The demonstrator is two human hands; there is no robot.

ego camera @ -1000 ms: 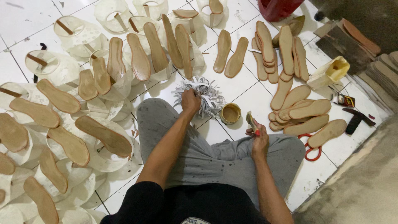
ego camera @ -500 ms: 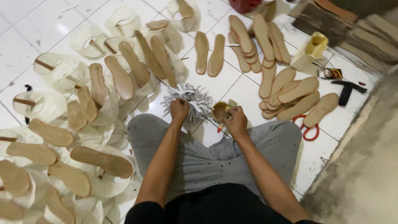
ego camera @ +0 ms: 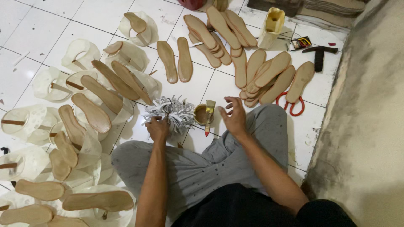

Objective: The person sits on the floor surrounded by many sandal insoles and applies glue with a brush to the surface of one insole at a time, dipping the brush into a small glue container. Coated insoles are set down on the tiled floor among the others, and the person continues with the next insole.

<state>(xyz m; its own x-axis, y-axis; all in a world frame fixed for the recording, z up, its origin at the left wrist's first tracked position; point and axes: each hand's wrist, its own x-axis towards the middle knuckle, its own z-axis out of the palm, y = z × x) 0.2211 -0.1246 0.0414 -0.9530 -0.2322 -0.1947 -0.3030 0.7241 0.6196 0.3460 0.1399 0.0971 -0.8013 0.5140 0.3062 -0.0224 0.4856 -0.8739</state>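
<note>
Left third of frame: tan, flat, elongated shoe insoles (ego camera: 90, 111) resting on cream, soft, curved sandal uppers (ego camera: 50, 82), spread over the glossy white tiled floor (ego camera: 38, 21).

Lower centre: left hand (ego camera: 158, 128), fingers clenched around a bundle of thin white straps (ego camera: 171, 111) that fans out in a ragged tuft just above the grey-trousered knee.

Centre: small round glue tin (ego camera: 201, 114) with brown contents; a brush (ego camera: 209, 113) lying across its rim.

Right of centre: right hand (ego camera: 233, 115), fingers spread and released, grasping nothing, just beside the brush.

Upper right: overlapping tan insoles (ego camera: 273, 73), red-handled scissors (ego camera: 290, 103), yellowish plastic jug (ego camera: 271, 27), dark hammer (ego camera: 320, 54).

Far right: rough grey cement surface (ego camera: 366, 105).
</note>
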